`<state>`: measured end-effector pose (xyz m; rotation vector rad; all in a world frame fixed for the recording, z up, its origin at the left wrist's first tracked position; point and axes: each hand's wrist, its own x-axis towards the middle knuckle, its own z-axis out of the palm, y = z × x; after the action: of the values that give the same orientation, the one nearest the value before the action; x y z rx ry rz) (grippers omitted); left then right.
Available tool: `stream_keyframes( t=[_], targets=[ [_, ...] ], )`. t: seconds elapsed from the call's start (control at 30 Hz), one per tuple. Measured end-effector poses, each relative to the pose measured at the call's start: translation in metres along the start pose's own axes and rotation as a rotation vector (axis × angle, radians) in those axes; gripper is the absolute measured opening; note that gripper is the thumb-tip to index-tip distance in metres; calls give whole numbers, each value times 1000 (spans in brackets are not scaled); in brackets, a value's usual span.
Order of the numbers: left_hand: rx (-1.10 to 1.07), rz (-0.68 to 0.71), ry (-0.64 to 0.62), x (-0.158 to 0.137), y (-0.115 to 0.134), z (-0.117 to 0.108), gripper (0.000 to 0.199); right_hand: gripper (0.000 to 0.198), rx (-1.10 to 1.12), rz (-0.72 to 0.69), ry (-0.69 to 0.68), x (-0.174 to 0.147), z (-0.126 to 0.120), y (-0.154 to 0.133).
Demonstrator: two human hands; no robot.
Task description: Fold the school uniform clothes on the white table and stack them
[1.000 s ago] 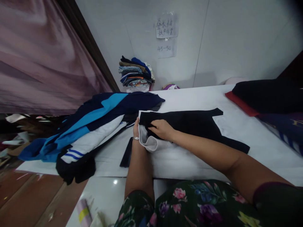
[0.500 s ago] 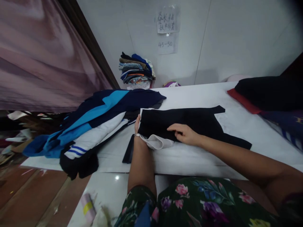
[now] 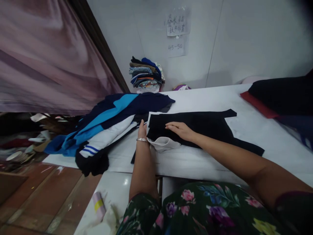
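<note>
A black garment (image 3: 200, 125) lies flat on the white table (image 3: 244, 98), with a white lining fold (image 3: 162, 143) turned out at its near left corner. My left hand (image 3: 142, 130) rests edge-on against the garment's left edge, fingers straight, a bracelet on the wrist. My right hand (image 3: 180, 129) lies palm down on the black cloth just right of the left hand, fingers spread flat. Neither hand grips anything.
A blue, navy and white jacket (image 3: 102, 127) is heaped on the table's left end and hangs over the edge. Dark and red folded clothes (image 3: 281, 98) lie at the right. A stack of folded clothes (image 3: 146, 75) stands by the wall. A pink curtain (image 3: 49, 55) hangs at the left.
My right hand slid right along the black garment, then back left towards the left hand. The left hand stayed at the garment's left edge. The view shifted slightly left.
</note>
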<state>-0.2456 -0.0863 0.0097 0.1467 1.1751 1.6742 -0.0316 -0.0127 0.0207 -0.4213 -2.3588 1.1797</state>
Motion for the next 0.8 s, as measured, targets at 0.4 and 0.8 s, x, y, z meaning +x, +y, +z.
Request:
stream_keyframes(
  t=[0.4, 0.8],
  targets=[
    [575, 834, 39, -79, -30, -7, 27, 22, -732, 70, -254, 33, 10, 30],
    [1509, 1126, -221, -100, -55, -14, 11, 42, -782, 1, -337, 21, 36, 20]
  ],
)
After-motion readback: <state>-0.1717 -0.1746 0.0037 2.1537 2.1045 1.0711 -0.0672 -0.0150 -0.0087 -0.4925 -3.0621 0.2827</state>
